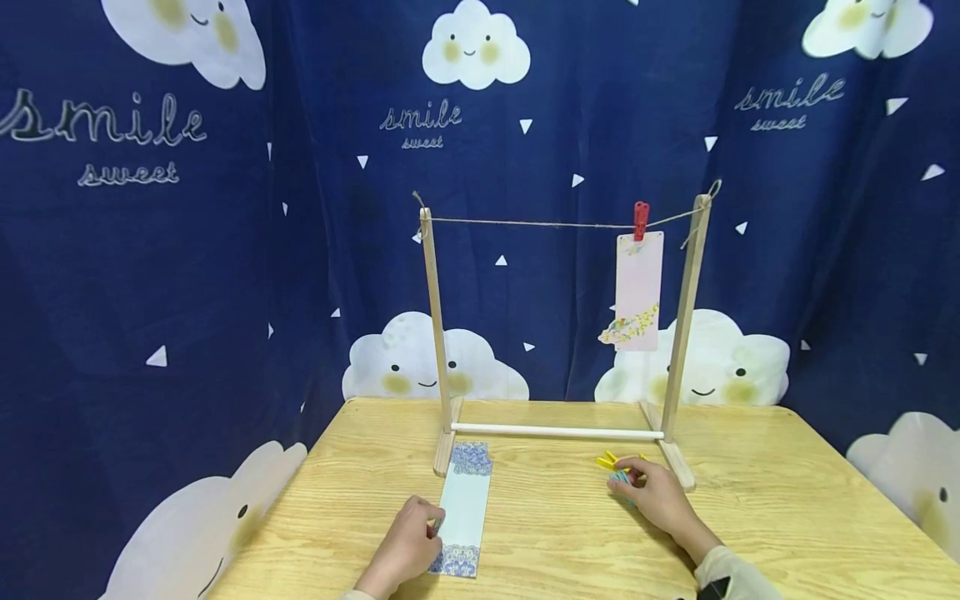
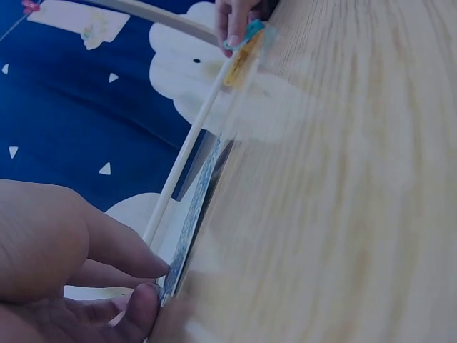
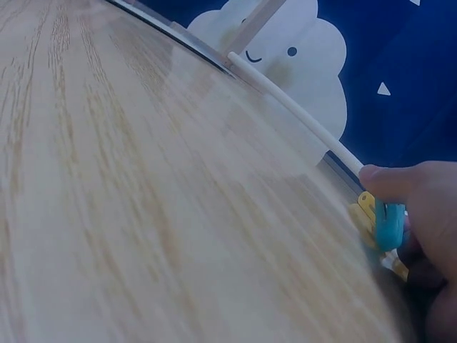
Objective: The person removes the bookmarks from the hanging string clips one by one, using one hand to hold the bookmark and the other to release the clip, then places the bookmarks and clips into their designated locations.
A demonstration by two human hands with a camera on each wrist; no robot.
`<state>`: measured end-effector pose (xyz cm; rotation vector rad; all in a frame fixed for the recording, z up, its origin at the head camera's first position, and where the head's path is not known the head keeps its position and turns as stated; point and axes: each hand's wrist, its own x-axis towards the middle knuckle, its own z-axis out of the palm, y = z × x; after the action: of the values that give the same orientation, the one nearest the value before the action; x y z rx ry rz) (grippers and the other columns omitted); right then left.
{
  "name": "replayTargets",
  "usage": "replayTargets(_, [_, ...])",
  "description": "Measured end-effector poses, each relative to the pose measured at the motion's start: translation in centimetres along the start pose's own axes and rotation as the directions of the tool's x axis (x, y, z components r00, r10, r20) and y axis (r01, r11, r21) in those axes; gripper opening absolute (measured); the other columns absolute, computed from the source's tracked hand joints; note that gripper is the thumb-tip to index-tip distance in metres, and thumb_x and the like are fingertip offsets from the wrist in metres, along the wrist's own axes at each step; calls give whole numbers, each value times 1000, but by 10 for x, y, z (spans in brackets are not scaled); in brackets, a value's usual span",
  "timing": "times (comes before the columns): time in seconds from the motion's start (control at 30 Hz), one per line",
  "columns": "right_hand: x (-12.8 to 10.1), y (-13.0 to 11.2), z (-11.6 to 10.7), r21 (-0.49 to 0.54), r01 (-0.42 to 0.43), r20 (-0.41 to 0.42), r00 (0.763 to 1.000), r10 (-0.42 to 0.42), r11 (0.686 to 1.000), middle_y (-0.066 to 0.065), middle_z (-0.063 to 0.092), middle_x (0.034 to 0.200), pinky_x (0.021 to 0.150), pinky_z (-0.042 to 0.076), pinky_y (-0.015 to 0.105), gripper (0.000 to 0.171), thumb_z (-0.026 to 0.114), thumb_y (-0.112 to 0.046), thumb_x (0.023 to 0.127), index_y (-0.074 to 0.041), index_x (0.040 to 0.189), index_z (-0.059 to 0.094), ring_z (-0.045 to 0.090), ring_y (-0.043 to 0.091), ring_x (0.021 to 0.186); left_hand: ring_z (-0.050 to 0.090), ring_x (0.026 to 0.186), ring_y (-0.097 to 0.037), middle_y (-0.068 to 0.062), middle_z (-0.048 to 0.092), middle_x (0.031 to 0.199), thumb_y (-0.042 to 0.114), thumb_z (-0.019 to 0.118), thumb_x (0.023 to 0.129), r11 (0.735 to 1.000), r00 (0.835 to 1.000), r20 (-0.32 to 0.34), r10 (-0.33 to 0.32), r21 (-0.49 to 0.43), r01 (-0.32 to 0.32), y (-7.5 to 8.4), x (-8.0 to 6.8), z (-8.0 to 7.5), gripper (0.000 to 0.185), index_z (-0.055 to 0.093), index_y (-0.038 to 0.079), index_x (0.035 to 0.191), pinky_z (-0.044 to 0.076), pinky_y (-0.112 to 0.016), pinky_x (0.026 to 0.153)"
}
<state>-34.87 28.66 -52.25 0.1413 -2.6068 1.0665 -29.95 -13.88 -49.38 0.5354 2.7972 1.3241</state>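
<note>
the left hand (image 1: 405,546) pinches the near left edge of a blue-patterned paper strip (image 1: 462,517) that lies flat on the wooden table (image 1: 787,517), just in front of the left foot of the wooden drying rack (image 1: 435,333). the wrist view shows thumb and fingers (image 2: 136,268) closing on the strip's edge. the right hand (image 1: 656,496) rests by the rack's right foot, its fingers curled round a teal clothespin (image 3: 389,227), with yellow clothespins (image 1: 607,460) touching it on the table. up on the string (image 1: 540,223) a red clothespin (image 1: 641,219) holds a pink strip (image 1: 639,292) near the right post. to my eye, it pays to lift the blue strip by one short end so it hangs straight, and to take just one pin, squeezed well open, leaving the yellow ones undisturbed.
</note>
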Motion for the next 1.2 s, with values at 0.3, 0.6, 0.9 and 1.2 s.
replayTargets(0.3, [-1, 2, 0, -43, 21, -18, 1000, -22, 999, -6, 61, 82, 72, 51, 35, 37, 87, -28, 85, -5, 113, 76, 61, 15, 83, 50, 82, -20, -20, 52, 121, -9, 65, 80, 1000, 1000, -9, -3, 12, 3, 1, 0, 0, 43, 65, -16, 122, 44, -25, 58])
replayTargets(0.6, [-1, 0, 1, -85, 53, -25, 998, -55, 995, -9, 62, 79, 68, 52, 32, 39, 91, -27, 80, -5, 108, 76, 62, 13, 78, 50, 85, -23, -13, 53, 111, 8, 84, 82, 999, 1000, -1, -27, 25, 27, 3, 3, -2, 49, 66, -15, 121, 46, -33, 67])
replayTargets(0.9, [-2, -2, 0, -114, 53, -29, 998, -57, 992, -5, 61, 78, 65, 48, 33, 41, 91, -28, 79, -3, 107, 76, 55, 14, 73, 51, 86, -23, -14, 51, 111, 10, 88, 79, 999, 999, -7, -33, 14, 33, 1, 2, -1, 53, 67, -13, 122, 47, -32, 66])
replayTargets(1.2, [2, -6, -12, -39, 52, -92, 994, -55, 998, -4, 64, 84, 61, 47, 28, 43, 88, -32, 84, -3, 114, 76, 57, 14, 74, 55, 88, -21, -15, 55, 118, 15, 81, 89, 1000, 992, -127, 10, -1, -10, 3, 5, -2, 41, 69, -4, 124, 50, -32, 69])
